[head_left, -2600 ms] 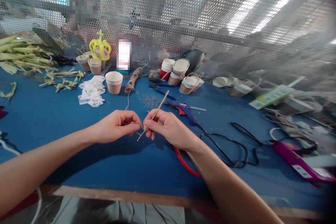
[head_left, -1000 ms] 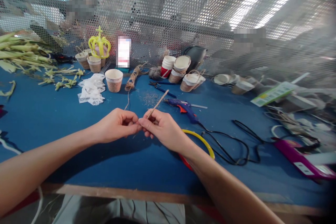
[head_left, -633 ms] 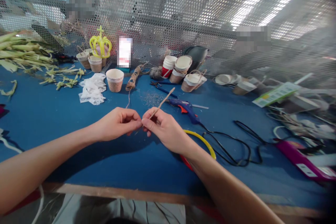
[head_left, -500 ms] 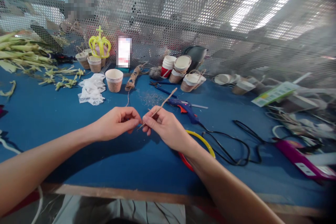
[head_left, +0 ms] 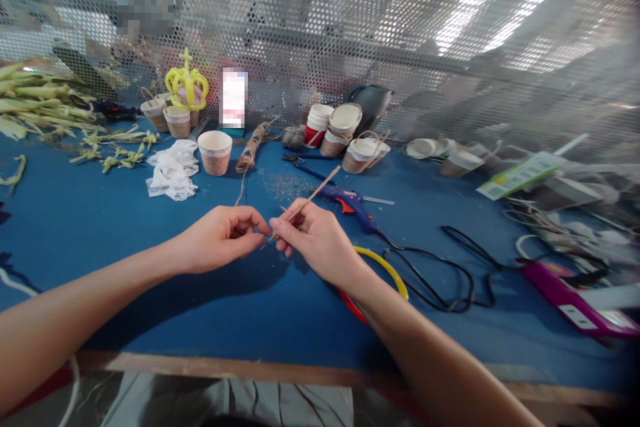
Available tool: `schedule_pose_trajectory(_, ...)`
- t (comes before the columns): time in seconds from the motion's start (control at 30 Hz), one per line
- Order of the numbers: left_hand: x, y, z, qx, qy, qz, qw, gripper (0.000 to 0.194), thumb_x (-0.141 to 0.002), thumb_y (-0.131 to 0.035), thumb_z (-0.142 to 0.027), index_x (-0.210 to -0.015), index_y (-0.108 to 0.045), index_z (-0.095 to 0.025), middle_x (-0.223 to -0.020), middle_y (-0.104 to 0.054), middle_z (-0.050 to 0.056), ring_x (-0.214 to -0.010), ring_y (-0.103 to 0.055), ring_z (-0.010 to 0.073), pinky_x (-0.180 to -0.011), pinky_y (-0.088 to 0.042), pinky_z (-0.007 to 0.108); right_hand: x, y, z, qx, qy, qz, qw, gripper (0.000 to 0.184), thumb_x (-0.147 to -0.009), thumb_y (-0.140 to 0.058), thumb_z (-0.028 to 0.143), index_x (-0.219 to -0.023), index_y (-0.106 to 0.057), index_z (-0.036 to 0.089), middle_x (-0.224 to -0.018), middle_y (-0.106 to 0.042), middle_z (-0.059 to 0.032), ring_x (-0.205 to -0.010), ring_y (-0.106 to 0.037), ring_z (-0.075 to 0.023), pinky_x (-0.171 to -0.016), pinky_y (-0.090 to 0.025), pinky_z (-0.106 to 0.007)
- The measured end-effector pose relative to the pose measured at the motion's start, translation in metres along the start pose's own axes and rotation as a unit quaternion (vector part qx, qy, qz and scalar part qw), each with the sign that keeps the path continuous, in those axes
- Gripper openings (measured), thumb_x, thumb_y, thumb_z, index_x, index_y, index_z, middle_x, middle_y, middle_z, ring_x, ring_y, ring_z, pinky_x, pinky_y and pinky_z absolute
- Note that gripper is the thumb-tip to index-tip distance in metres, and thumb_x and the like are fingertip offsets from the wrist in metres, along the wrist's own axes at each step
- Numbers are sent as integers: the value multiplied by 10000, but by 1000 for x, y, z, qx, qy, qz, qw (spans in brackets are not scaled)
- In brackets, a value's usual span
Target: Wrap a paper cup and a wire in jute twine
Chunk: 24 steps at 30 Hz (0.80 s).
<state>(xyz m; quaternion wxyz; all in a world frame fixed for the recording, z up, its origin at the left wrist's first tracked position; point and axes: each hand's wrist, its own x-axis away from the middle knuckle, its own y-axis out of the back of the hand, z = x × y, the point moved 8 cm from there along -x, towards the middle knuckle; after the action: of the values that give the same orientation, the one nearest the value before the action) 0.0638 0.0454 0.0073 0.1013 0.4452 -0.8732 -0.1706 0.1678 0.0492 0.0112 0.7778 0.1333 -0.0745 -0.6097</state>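
Observation:
My right hand (head_left: 317, 237) is closed round a thin tan stick (head_left: 320, 188), pinching it between thumb and fingers so that it slants up and to the right. My left hand (head_left: 230, 235) meets it at the stick's lower end, thumb and forefinger pressed together. Jute twine (head_left: 243, 187) runs from a loose skein (head_left: 253, 147) down behind the left hand; its end at the fingertips is too small to make out clearly. Beyond the hands stands a paper cup wrapped in tan material (head_left: 215, 161), with a crumpled white cloth (head_left: 173, 170) beside it.
A blue glue gun (head_left: 350, 203) with a black cord lies behind my right hand, near pliers (head_left: 310, 167). A yellow and red ring (head_left: 385, 263) rests under my right forearm. Several cups (head_left: 360, 155), a phone (head_left: 233, 99) and plant stalks (head_left: 35, 100) line the mesh. Right: a purple power strip (head_left: 565, 293).
Both hands stay almost in place, still together at the stick's lower end. The whole view has shifted very slightly, with the table things appearing a little further left.

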Motion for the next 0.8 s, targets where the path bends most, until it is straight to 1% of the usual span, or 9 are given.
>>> schedule_pose_trajectory(0.07,0,0,1,-7,-1,-6,1000,166,-749,-494,-280,-770,-546,-123,-494,-380,-78,-444,-323,49,-423,-255,168,0,-2,-1,1,0,5,1000,205,-745,-569,306,-670,-439,166,-507,-537,35,-441,-521,-71,-429,-430,-186)
schedule_pose_trajectory(0.17,0,0,4,-2,7,-14,1000,198,-739,-515,-315,-713,-553,-123,-484,-374,-77,-433,-304,43,-409,-228,165,0,-5,-3,7,-8,10,1000,212,-746,-566,317,-664,-440,167,-500,-528,35,-448,-523,-76,-430,-434,-191)
schedule_pose_trajectory(0.3,-2,-1,8,15,16,-23,999,267,-729,-526,-361,-614,-518,-121,-483,-381,-70,-429,-288,39,-397,-203,169,1,-8,-3,16,-20,16,1000,214,-747,-563,316,-656,-437,168,-485,-514,40,-446,-514,-74,-430,-431,-189)
schedule_pose_trajectory(0.4,-3,-1,9,25,13,-20,999,286,-720,-541,-361,-572,-496,-120,-481,-364,-73,-432,-282,35,-398,-201,167,3,-10,-2,17,-23,24,999,228,-739,-572,327,-651,-433,169,-489,-504,42,-451,-505,-72,-429,-424,-185)
schedule_pose_trajectory(0.6,-3,-2,7,77,26,5,997,229,-717,-552,-307,-593,-513,-119,-464,-364,-81,-425,-266,29,-397,-192,163,4,-15,9,-35,27,70,997,166,-743,-568,309,-760,-489,164,-625,-526,29,-501,-487,-63,-476,-439,-199)
schedule_pose_trajectory(0.67,-2,-2,5,83,25,14,996,219,-725,-545,-303,-608,-513,-120,-476,-377,-79,-423,-266,28,-395,-195,162,4,-15,8,-41,28,75,996,171,-750,-559,317,-732,-490,162,-607,-516,30,-502,-485,-65,-483,-437,-203)
schedule_pose_trajectory(0.8,0,-1,-1,62,6,31,998,191,-777,-476,-286,-684,-521,-125,-498,-385,-74,-432,-298,34,-409,-230,164,4,-11,3,-38,9,60,997,199,-769,-533,343,-711,-463,165,-556,-500,37,-494,-494,-71,-475,-431,-203)
